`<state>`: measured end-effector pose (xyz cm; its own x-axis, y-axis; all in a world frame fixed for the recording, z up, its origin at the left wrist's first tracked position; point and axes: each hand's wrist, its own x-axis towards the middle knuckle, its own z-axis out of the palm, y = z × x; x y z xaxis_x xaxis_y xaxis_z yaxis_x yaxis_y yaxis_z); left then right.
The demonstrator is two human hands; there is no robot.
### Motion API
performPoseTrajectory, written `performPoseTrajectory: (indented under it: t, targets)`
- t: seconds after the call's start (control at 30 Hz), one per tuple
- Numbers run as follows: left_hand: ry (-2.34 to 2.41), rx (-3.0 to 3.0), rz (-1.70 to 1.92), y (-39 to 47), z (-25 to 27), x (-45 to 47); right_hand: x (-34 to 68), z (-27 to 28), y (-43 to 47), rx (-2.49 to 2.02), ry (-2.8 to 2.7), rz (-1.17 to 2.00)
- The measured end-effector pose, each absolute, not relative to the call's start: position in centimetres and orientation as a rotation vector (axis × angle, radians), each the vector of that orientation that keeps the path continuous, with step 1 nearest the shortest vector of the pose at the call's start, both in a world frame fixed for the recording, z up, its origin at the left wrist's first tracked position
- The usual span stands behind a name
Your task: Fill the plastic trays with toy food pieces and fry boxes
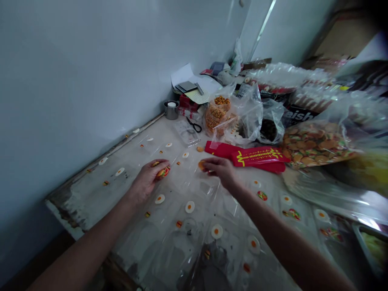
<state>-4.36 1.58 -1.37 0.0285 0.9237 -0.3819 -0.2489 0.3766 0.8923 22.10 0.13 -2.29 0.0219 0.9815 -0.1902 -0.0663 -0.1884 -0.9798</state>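
Note:
My left hand [150, 177] is closed around a small stack of round gummy pizza pieces [163, 172], with red, green and orange tops showing. Between the fingertips of my right hand [218, 169] is one round orange-brown gummy pizza piece [201, 165]. A similar round piece [200, 149] lies on the table just beyond it. Clear plastic bags are laid flat in rows under both hands. Fried-egg gummies [190, 207] and small burger gummies [179, 223] sit on them. On the right, some bags also carry a colourful round piece [262, 195].
Red printed packets [260, 155] lie to the right of my right hand. Behind stand a bag of orange snacks [220, 115], black scissors [194, 124] and a metal cup [171, 111]. A large bag of round pieces [318, 143] is at the right. A wall borders the table's left side.

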Motion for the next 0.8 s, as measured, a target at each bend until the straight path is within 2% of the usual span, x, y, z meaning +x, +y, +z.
performPoseTrajectory:
  t: [0.17,0.33,0.53,0.6,0.67,0.8]
  targets:
    - [1.161,0.576,1.057,2.7,-0.4,-5.3,24.2,-2.8,3.6,-1.417,-1.419,0.983]
    - [1.102,0.499,1.051,2.8,0.1,-5.0,20.8,-3.6,4.8,-1.264,-1.986,0.330]
    - [1.105,0.589,1.058,2.2,0.1,-6.1,18.9,-3.6,4.3,-1.099,-2.728,-0.019]
    - [1.052,0.669,1.053,2.1,0.0,-6.3,18.9,-3.3,3.9,-1.103,-2.774,0.018]
    - [0.993,0.733,1.053,2.2,0.0,-6.2,18.6,-2.8,3.6,-1.247,-2.566,0.172]
    - [0.906,0.767,1.057,2.4,0.0,-5.2,16.0,-1.7,3.4,-1.437,-1.816,0.841]
